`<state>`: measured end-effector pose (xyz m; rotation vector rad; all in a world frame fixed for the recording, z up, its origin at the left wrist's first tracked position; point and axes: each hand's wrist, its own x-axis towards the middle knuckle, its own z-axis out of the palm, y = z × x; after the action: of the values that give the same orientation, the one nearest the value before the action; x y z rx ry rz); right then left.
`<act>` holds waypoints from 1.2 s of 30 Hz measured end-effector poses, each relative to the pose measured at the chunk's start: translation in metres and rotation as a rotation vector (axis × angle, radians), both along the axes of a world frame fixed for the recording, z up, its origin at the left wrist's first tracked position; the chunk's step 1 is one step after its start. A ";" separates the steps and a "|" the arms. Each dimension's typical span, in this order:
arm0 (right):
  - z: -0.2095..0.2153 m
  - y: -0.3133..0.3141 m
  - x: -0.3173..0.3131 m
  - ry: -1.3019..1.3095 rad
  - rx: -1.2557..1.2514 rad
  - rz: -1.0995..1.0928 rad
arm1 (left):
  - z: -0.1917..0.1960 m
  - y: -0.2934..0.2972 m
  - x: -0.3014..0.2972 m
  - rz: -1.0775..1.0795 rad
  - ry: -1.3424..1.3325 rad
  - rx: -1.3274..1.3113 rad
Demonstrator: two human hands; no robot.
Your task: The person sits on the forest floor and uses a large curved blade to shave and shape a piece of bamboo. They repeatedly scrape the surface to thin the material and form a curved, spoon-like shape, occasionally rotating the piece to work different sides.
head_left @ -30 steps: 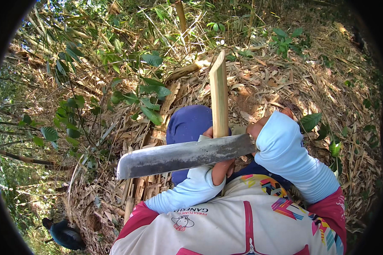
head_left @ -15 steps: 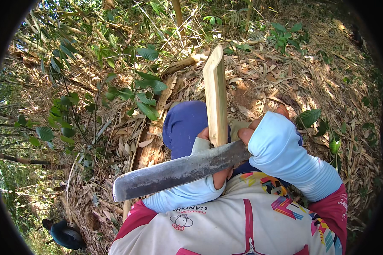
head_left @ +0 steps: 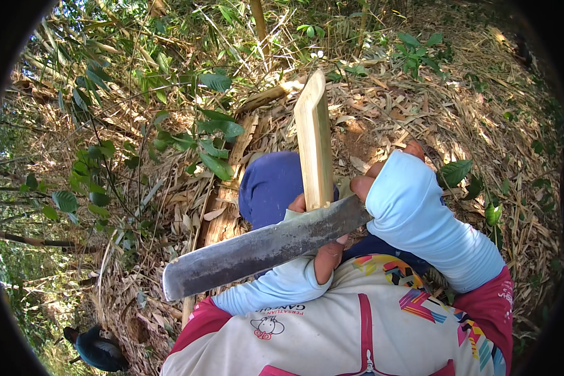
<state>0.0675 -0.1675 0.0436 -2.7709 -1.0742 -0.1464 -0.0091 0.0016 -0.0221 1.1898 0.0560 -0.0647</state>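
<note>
A pale, peeled wooden stick with a slanted far end stands up between my knees. My left hand grips its lower end; most of that hand is hidden behind the blade, with fingertips showing beside the wood. In my right hand is a machete, its broad, dark-stained blade slanting down to the left across the base of the stick. The light-blue sleeve covers much of that hand and the handle.
Dry leaves and bamboo litter cover the ground. Beside my blue-clad left knee lies a split log. Green leafy stems rise at left. A dark teal rounded shape, unclear in kind, is at the lower left.
The machete blade has shifted slightly up at its base, and its tip a little left and down. The stick's top has tilted slightly left and dropped a little.
</note>
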 end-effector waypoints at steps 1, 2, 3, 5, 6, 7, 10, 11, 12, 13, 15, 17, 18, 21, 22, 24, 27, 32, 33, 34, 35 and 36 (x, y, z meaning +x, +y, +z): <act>0.002 0.000 0.001 0.007 -0.013 0.001 | 0.001 -0.002 0.001 0.020 0.025 0.017; 0.004 0.001 0.001 0.014 -0.023 0.002 | 0.002 -0.001 0.001 0.018 0.030 0.024; 0.003 0.000 0.002 -0.009 -0.013 0.002 | 0.002 -0.001 0.001 0.018 0.034 0.030; -0.001 -0.001 0.003 -0.054 0.004 0.000 | 0.000 0.003 -0.001 -0.015 0.005 0.017; -0.004 -0.001 0.003 -0.088 0.017 0.002 | -0.002 0.004 -0.002 -0.027 -0.008 0.012; -0.007 -0.002 0.003 -0.122 0.030 0.004 | -0.002 0.004 -0.003 -0.026 -0.019 0.013; -0.005 -0.002 0.005 -0.135 -0.014 0.008 | 0.008 0.007 0.001 -0.100 -0.017 0.016; -0.003 -0.002 0.007 -0.125 -0.042 0.011 | 0.010 0.008 0.002 -0.117 -0.007 0.014; -0.002 -0.003 0.007 -0.139 -0.054 0.009 | 0.013 0.009 0.003 -0.136 0.003 0.012; -0.001 -0.003 0.007 -0.152 -0.065 0.007 | 0.012 0.009 0.001 -0.138 0.018 0.007; 0.001 -0.002 0.010 -0.170 -0.103 -0.010 | 0.004 0.010 -0.004 -0.122 0.039 0.056; 0.004 0.000 0.016 -0.178 -0.164 -0.055 | -0.009 0.010 -0.006 -0.113 0.035 0.140; 0.009 0.000 0.019 -0.145 -0.169 -0.067 | -0.011 0.010 -0.006 -0.116 0.025 0.171; 0.024 -0.002 0.026 -0.077 -0.191 -0.081 | -0.008 0.011 -0.001 -0.139 -0.032 0.171; 0.025 -0.003 0.028 -0.072 -0.204 -0.071 | -0.008 0.009 -0.001 -0.131 -0.039 0.144; 0.033 0.001 0.034 0.035 -0.242 -0.140 | -0.005 0.009 -0.001 -0.139 -0.022 0.112; 0.050 0.001 0.055 0.185 -0.076 -0.373 | 0.004 0.009 -0.004 -0.153 -0.030 0.092; 0.052 -0.039 0.100 0.037 0.476 -0.656 | 0.009 0.002 -0.007 -0.149 -0.149 0.044; 0.046 -0.045 0.103 0.083 0.524 -0.659 | 0.010 0.002 -0.007 -0.142 -0.115 0.021; 0.041 -0.048 0.104 0.128 0.572 -0.661 | 0.012 0.001 -0.004 -0.137 -0.095 0.000; 0.035 -0.049 0.099 0.185 0.608 -0.672 | 0.011 0.000 -0.001 -0.136 -0.069 -0.028; 0.037 -0.042 0.087 0.143 0.507 -0.682 | 0.010 0.002 0.000 -0.131 -0.072 -0.018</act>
<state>0.1545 -0.2091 0.0804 -2.4940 -0.0056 -0.2532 -0.0095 0.0039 -0.0123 1.1759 -0.0858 -0.1373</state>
